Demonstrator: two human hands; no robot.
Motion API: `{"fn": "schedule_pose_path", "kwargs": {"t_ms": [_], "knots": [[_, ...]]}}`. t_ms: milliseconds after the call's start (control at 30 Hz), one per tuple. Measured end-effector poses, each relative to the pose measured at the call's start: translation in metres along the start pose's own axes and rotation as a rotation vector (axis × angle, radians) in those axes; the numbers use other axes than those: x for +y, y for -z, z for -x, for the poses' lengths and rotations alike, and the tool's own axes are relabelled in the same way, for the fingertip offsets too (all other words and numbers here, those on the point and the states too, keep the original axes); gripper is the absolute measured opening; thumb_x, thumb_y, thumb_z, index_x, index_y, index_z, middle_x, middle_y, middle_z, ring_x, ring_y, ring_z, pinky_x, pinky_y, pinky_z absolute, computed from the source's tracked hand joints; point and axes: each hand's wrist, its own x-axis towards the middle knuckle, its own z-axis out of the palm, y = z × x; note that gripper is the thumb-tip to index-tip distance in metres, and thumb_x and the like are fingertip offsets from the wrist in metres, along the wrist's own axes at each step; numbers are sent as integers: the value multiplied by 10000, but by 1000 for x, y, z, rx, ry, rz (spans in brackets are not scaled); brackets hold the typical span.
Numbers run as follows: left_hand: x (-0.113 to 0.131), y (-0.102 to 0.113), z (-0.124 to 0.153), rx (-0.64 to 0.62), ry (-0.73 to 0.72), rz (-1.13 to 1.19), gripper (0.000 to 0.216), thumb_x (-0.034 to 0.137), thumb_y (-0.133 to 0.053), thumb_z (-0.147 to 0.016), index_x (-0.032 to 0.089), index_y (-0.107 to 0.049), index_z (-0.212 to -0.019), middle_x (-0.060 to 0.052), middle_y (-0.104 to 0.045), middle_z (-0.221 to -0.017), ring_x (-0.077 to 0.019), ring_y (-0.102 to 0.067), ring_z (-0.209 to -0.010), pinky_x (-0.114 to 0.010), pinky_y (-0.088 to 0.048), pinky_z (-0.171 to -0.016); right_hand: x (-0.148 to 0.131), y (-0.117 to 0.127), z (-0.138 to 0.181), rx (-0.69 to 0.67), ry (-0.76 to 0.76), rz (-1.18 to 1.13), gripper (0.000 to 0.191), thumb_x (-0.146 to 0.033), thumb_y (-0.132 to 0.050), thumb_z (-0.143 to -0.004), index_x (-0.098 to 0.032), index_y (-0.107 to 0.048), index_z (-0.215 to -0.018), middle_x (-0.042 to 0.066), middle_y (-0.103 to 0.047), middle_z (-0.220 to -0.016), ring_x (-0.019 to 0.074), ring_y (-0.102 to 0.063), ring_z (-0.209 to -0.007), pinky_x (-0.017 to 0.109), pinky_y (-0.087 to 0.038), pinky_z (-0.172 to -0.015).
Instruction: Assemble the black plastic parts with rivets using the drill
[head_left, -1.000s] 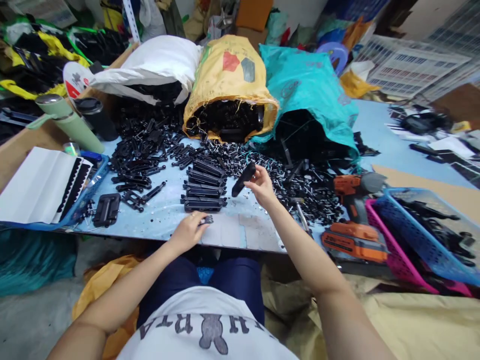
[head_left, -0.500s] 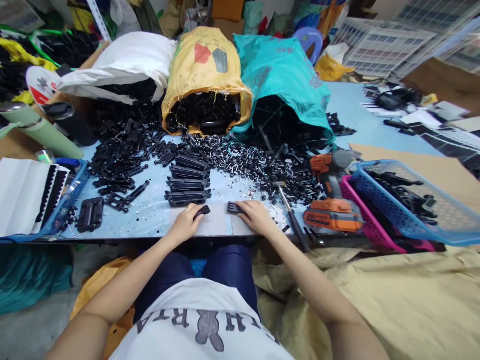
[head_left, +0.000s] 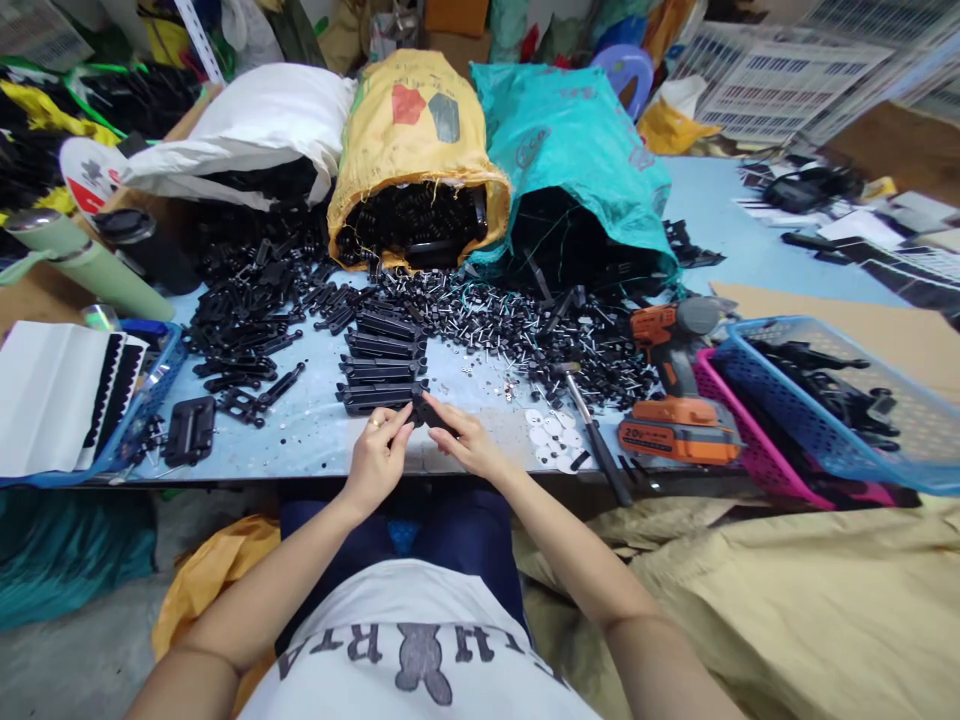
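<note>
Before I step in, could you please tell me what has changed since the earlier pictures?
The right hand came toward the front of the table, then moved left to the left hand; the black plastic parts they held apart are now together. Neither hand visibly let go. The row of black bars, the hammer and the cordless power tool stayed put.

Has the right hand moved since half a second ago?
Yes. Judged against the hammer, the right hand has moved left, away from it and closer to the left hand.
</note>
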Motion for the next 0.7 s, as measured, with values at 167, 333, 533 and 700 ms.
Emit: {"fn": "schedule_pose_path", "kwargs": {"t_ms": [167, 333, 533, 700], "knots": [[3, -12, 2, 258, -129, -25, 348, 199, -431, -911, 189, -536, -1243, -76, -553, -952, -139, -557, -884, -283, -482, -791, -11, -3, -1, 164, 59, 49, 537, -376, -388, -933, -243, -252, -1436, 94, -563, -1118, 147, -592, -794, 319, -529, -762], [-1, -2, -9, 137, -287, -14, 356, 174, -452, -898, 198, -535, -1243, -64, -568, -934, -126, -565, -856, -266, -496, -759, -22, 2, -4, 88, 161, 210, 541, -366, -422, -921, -244, -277, -1427, 98, -589, -1080, 202, -575, -956, 362, -502, -845], [20, -12, -12, 443, -264, -11, 380, 170, -403, -914, 194, -501, -1279, -94, -584, -1024, -154, -563, -937, -299, -491, -803, -41, -32, -9, 428, 187, 164, 547, -347, -355, -940, -217, -205, -1450, 131, -540, -1194, 219, -540, -1039, 384, -473, -889], [14, -5, -21, 325, -381, 24, 382, 145, -439, -895, 203, -518, -1263, -81, -594, -1006, -149, -565, -916, -292, -490, -793, -40, -28, -9, 408, 207, 204, 564, -366, -369, -935, -198, -208, -1448, 120, -569, -1070, 199, -560, -903, 358, -497, -804]]}}
